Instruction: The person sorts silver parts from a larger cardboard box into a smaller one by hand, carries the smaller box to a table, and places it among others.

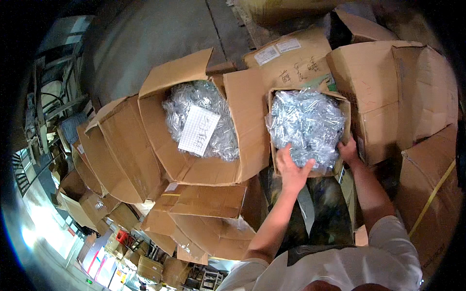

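In front of me stands a small open cardboard box (347, 127), filled to the rim with clear plastic packets (306, 119) of small shiny metal-looking pieces, too small to name. My left hand (292, 172) lies over its near left edge, thumb and fingers spread on the packets. At the near right corner, my right hand (348, 151) grips the box's side; some of its fingers are hidden. To the left, a larger open carton (208, 174) holds similar packets (194, 97), and a white sheet (199, 131) with a printed grid and handwriting rests on them.
Open cartons (126, 150) crowd the left and the near left (208, 199). A closed carton (296, 58) with white labels stands behind the small box. Tall cartons (374, 97) and a yellow-strapped one (432, 184) line the right. Grey floor (160, 39) shows at the far left.
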A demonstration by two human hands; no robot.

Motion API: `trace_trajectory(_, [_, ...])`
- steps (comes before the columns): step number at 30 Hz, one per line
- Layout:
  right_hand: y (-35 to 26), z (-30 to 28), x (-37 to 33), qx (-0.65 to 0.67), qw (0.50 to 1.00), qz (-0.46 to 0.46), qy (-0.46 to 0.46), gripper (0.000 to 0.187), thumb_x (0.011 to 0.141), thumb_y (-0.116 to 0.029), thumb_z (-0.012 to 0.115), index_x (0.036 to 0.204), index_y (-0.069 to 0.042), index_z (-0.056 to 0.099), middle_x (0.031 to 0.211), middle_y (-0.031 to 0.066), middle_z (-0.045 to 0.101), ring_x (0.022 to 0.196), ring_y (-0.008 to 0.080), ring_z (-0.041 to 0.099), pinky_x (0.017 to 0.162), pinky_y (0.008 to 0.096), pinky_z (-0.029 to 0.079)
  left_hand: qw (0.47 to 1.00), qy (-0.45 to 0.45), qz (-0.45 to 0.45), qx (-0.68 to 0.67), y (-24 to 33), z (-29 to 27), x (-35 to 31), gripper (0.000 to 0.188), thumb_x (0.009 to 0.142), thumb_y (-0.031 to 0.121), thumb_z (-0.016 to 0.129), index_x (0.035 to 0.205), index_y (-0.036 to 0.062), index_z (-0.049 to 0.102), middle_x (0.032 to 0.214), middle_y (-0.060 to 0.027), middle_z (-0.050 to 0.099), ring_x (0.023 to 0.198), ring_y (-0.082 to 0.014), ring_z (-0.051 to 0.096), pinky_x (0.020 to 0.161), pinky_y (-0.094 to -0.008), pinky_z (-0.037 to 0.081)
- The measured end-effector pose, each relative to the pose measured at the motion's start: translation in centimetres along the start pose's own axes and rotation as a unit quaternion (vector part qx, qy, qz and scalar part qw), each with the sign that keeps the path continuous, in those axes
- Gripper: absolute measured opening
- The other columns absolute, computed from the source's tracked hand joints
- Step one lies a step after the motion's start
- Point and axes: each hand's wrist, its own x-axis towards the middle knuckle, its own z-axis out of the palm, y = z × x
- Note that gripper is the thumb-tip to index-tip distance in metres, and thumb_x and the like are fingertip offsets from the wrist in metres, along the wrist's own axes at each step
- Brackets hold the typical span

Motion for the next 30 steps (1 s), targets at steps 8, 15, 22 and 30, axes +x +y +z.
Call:
trace_trajectory(8, [-1.3,-0.1,-0.5,0.023,0.992,0.123,-0.025,0.053,0.075,-0.005,0.056,0.125,0.001,0.040,0.112,0.0176,0.055,0.103,0.0253,0.053,0.089,0.0322,0.040,0.799,-0.092,-0.285,-0.521,-12.3,0.5,8.1,0.050,0.091,0.041,0.035,0.126,0.0061,0.041,0.123,-0.0097,0.047,0.113,-0.0256,0.044,0.096,-0.0386,0.034])
trace_trajectory(15, [-0.8,0.1,-1.2,0.215,0.961,0.167,-0.055,0.071,0.074,0.000,0.050,0.138,-0.003,0.019,0.124,0.0144,0.047,0.112,0.0243,0.047,0.094,0.0329,0.036,0.734,-0.239,-0.280,-0.571,-12.6,5.2,17.5,0.059,0.086,0.049,0.041,0.127,0.0064,0.042,0.120,-0.0095,0.050,0.112,-0.0246,0.046,0.097,-0.0389,0.036])
trace_trajectory(22, [-1.3,-1.1,-0.6,0.674,0.701,0.192,-0.134,0.059,0.087,-0.040,0.044,0.131,-0.003,0.034,0.125,0.0092,0.047,0.110,0.0204,0.047,0.092,0.0340,0.038,0.738,-0.242,-0.277,-0.566,-10.4,4.8,18.6,0.060,0.087,0.050,0.040,0.127,0.0066,0.041,0.121,-0.0095,0.050,0.112,-0.0248,0.046,0.097,-0.0389,0.035])
trace_trajectory(30, [0.0,3.7,2.9,0.649,0.730,0.213,-0.012,0.047,0.089,-0.044,0.045,0.112,-0.005,0.055,0.097,0.0095,0.060,0.086,0.0192,0.056,0.079,0.0321,0.046,0.721,-0.240,-0.276,-0.588,-8.2,3.4,14.3,0.060,0.087,0.051,0.039,0.128,0.0068,0.041,0.122,-0.0095,0.049,0.112,-0.0250,0.046,0.097,-0.0389,0.035])
